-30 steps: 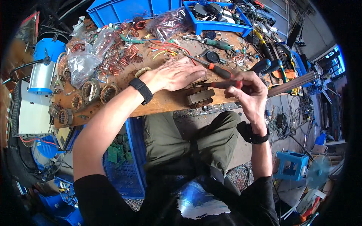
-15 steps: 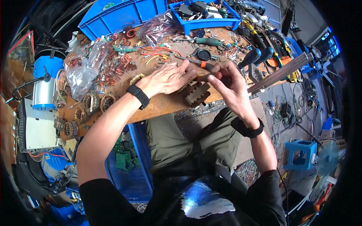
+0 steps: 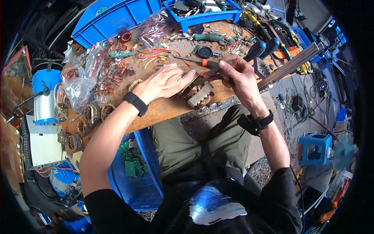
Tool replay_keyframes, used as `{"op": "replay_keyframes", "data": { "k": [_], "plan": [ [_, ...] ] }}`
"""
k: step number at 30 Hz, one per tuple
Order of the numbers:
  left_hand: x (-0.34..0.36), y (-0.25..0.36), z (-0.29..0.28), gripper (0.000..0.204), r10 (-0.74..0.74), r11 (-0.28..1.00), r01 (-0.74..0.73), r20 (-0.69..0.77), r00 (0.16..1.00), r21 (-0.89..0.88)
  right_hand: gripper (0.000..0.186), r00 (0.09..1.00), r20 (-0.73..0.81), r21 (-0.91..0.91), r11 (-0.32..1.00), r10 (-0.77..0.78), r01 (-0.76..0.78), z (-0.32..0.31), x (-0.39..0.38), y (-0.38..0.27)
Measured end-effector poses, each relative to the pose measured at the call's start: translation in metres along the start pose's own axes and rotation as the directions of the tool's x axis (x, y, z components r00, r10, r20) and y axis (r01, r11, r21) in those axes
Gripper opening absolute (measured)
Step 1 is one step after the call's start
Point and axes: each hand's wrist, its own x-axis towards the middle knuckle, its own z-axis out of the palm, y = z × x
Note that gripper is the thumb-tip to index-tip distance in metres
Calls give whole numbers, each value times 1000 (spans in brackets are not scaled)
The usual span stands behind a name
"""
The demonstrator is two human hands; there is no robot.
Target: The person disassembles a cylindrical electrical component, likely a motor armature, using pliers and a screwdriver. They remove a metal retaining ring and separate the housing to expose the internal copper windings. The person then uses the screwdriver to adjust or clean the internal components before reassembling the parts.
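At the bench's front edge sits a wound metal core (image 3: pixel 200 95) with layered grey plates and copper-coloured windings. My left hand (image 3: pixel 169 81) lies against its far left side, thumb and fingers closed at its upper edge; the fingertips are partly hidden. Above the core's right side, my right hand (image 3: pixel 239 74) pinches a small dark tool with a red part (image 3: pixel 212 73), whose kind I cannot make out. Just beyond lies a screwdriver (image 3: pixel 208 63) with an orange and black handle, its shaft pointing left.
Copper coils (image 3: pixel 117 76) and plastic bags (image 3: pixel 78 91) crowd the bench's left. Several ring-shaped wound cores (image 3: pixel 91 112) stand near its front left. Blue bins (image 3: pixel 117 24) line the back. Blue-handled tools (image 3: pixel 269 47) and long metal bars (image 3: pixel 290 66) lie right. A blue crate (image 3: pixel 150 187) holds circuit boards below.
The whole view has shifted slightly. My right hand has turned, and more of the dark and red tool shows. The core's copper windings are more exposed; my left hand stays beside it.
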Motion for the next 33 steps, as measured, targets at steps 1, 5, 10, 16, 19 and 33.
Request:
{"op": "replay_keyframes", "data": {
  "k": [1,5,10,16,19,33],
  "plan": [
    [2,7,-5,38,10,1000,-10,-9,1000,4,24,1000,15,-8,1000,-2,2,-2,2,3],
    [6,13,-16,36,21,999,-25,95,995,41,25,998,16,-67,996,-54,55,-8,3,11],
    [-4,-9,8,41,138,988,-130,-95,986,83,26,998,-56,-143,989,34,-42,2,20,2],
    [-2,4,-5,44,58,994,-58,0,998,90,35,995,-97,-248,969,-11,-13,12,15,-7],
    [1,2,-4,45,109,987,-108,0,994,118,37,991,-129,-326,943,25,-66,8,21,-7],
    [-5,-3,7,49,128,986,-116,-98,987,115,30,987,-142,-262,964,-81,42,14,16,-18]
  ]
}}
